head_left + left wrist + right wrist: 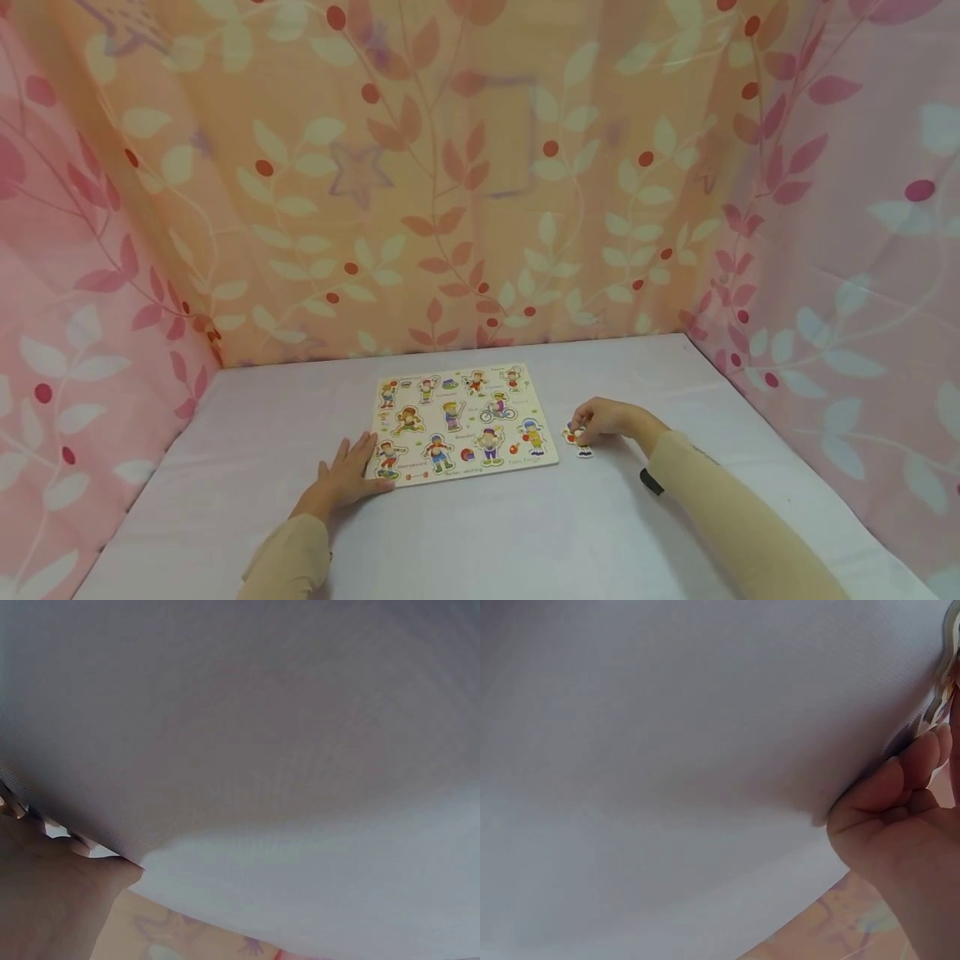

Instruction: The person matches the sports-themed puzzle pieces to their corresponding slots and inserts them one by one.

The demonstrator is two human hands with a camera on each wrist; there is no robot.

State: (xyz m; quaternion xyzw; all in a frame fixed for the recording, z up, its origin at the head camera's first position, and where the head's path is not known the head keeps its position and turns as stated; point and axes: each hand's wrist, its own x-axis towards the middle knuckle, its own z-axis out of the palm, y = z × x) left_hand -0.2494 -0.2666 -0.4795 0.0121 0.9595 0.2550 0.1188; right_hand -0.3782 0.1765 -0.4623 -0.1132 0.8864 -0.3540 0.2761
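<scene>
A wooden puzzle board with cartoon sports figures lies flat in the middle of the table. My left hand rests at its lower left corner, fingers stretched along the left side and thumb at the near edge. To the right of the board, my right hand pinches a puzzle piece shaped like a small figure with white and dark shoes. Fingers cover much of that piece. The right wrist view shows the curled fingers close to the cloth, with the wavy edge of the piece beside them.
A white cloth covers the table. Floral curtains enclose it at the back and both sides. A small black object shows by the right sleeve.
</scene>
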